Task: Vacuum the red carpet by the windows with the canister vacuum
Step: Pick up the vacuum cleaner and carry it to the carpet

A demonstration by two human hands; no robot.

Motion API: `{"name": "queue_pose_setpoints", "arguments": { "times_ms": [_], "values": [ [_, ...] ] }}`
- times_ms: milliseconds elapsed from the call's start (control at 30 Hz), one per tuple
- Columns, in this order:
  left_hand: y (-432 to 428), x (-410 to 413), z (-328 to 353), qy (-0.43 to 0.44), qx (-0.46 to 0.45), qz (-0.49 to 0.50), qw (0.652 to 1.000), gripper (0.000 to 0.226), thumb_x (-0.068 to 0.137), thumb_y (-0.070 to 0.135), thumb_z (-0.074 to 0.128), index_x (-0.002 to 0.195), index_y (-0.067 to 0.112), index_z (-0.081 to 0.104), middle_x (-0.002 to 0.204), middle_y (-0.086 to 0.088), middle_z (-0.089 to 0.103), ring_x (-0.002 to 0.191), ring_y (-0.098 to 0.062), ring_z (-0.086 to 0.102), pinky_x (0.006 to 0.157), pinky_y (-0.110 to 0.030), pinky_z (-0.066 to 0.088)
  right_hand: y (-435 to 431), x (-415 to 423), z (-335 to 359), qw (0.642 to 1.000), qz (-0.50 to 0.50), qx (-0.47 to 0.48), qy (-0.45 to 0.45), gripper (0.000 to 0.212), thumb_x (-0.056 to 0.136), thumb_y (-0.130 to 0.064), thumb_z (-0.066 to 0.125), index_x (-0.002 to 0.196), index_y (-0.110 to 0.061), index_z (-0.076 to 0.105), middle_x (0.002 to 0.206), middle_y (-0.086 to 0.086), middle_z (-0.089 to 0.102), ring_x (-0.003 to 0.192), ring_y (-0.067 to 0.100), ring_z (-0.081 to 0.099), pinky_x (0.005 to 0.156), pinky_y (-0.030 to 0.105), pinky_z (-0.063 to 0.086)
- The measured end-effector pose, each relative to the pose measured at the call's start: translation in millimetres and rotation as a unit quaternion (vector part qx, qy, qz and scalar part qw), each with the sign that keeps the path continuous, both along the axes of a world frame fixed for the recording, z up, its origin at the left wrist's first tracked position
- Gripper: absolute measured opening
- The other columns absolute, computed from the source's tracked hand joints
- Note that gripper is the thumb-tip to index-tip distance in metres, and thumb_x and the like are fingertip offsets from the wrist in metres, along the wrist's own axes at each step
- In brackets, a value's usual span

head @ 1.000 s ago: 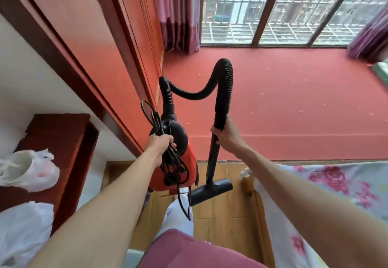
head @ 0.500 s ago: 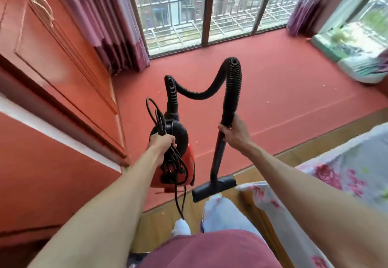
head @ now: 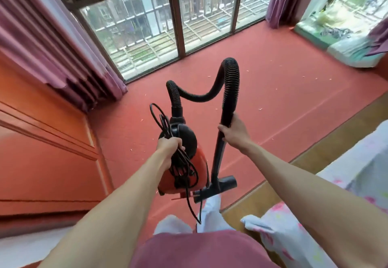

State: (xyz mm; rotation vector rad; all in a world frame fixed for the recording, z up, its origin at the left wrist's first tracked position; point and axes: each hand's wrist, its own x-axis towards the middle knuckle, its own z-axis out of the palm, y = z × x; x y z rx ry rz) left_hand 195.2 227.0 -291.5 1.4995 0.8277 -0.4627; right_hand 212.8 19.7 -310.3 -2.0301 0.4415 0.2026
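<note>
Canister vacuum (head: 200,162) is hanging in the air over the near edge of the red carpet (head: 283,91), carried by both hands.

Surroundings: windows (head: 147,26) are running along the carpet's far side. Purple curtains (head: 52,47) are hanging at the left and in the far right corner. An orange-red wooden cabinet (head: 42,152) is flanking the carpet on the left. A bed (head: 294,236) with a floral sheet is crowding the right foreground, with a strip of wooden floor (head: 315,152) between it and the carpet. Pale specks (head: 260,109) are lying scattered over the pile.

Vacuum: red body, black domed end. Left hand (head: 169,144) is gripping its top together with a bundle of black cord (head: 154,116), loops dangling below. Right hand (head: 235,130) is clenching the black wand (head: 218,158) just under the ribbed hose (head: 231,78), which is arching up from the canister. Floor nozzle (head: 218,185) is hanging beside the body's lower end.
</note>
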Motion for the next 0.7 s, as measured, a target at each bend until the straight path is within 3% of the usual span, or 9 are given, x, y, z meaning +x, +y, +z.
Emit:
{"name": "queue_pose_setpoints", "arguments": {
  "times_ms": [267, 333, 433, 500, 633, 700],
  "values": [
    [-73, 124, 3, 0.013, -0.017, -0.029, 0.999, 0.025, 0.077, -0.004, 0.050, 0.099, 0.008, 0.050, 0.082, -0.019, 0.064, 0.076, -0.033, 0.065, 0.070, -0.040, 0.057, -72, 96, 6, 0.999, -0.041, -0.026, 0.005, 0.034, 0.088, -0.014, 0.065, 0.118, -0.011, 0.049, 0.098, 0.007, 0.058, 0.097, 0.039, 0.065, 0.087, 0.054, 0.053],
    [-95, 158, -5, 0.018, -0.013, -0.046, 0.999, 0.028, 0.078, -0.003, 0.050, 0.104, 0.007, 0.050, 0.084, -0.021, 0.065, 0.076, -0.034, 0.066, 0.073, -0.043, 0.058, -94, 117, 5, 0.998, -0.051, -0.041, 0.009, 0.035, 0.090, -0.012, 0.063, 0.122, -0.010, 0.050, 0.099, 0.005, 0.056, 0.094, 0.033, 0.061, 0.086, 0.042, 0.050],
    [-130, 210, -17, 0.023, -0.003, -0.065, 0.998, 0.019, 0.080, -0.003, 0.049, 0.090, 0.014, 0.048, 0.081, -0.018, 0.063, 0.070, -0.030, 0.064, 0.069, -0.039, 0.056, -129, 152, 5, 0.996, -0.057, -0.059, 0.024, 0.041, 0.092, -0.011, 0.061, 0.131, -0.011, 0.048, 0.103, 0.002, 0.054, 0.094, 0.022, 0.052, 0.079, 0.026, 0.037],
    [-156, 249, -27, 0.023, 0.011, -0.087, 0.996, 0.021, 0.081, -0.003, 0.049, 0.083, 0.018, 0.047, 0.077, -0.015, 0.061, 0.066, -0.027, 0.062, 0.066, -0.037, 0.054, -155, 179, 4, 0.995, -0.069, -0.067, 0.035, 0.045, 0.092, -0.011, 0.062, 0.135, -0.012, 0.047, 0.107, 0.006, 0.059, 0.099, 0.025, 0.056, 0.078, 0.025, 0.036],
    [-214, 331, -39, 0.027, 0.021, -0.133, 0.991, 0.022, 0.076, -0.004, 0.050, 0.080, 0.017, 0.046, 0.077, -0.013, 0.057, 0.074, -0.031, 0.062, 0.081, -0.048, 0.056, -210, 235, 11, 0.987, -0.123, -0.091, 0.057, 0.048, 0.091, -0.011, 0.062, 0.137, -0.012, 0.046, 0.119, 0.013, 0.063, 0.109, 0.030, 0.059, 0.081, 0.026, 0.038],
    [-244, 366, -39, 0.028, 0.026, -0.163, 0.986, 0.020, 0.078, -0.004, 0.051, 0.080, 0.015, 0.045, 0.073, -0.011, 0.055, 0.072, -0.029, 0.060, 0.078, -0.045, 0.054, -234, 260, 18, 0.982, -0.144, -0.102, 0.069, 0.048, 0.091, -0.011, 0.062, 0.136, -0.012, 0.045, 0.118, 0.012, 0.063, 0.106, 0.031, 0.060, 0.080, 0.028, 0.040]
  ]
}}
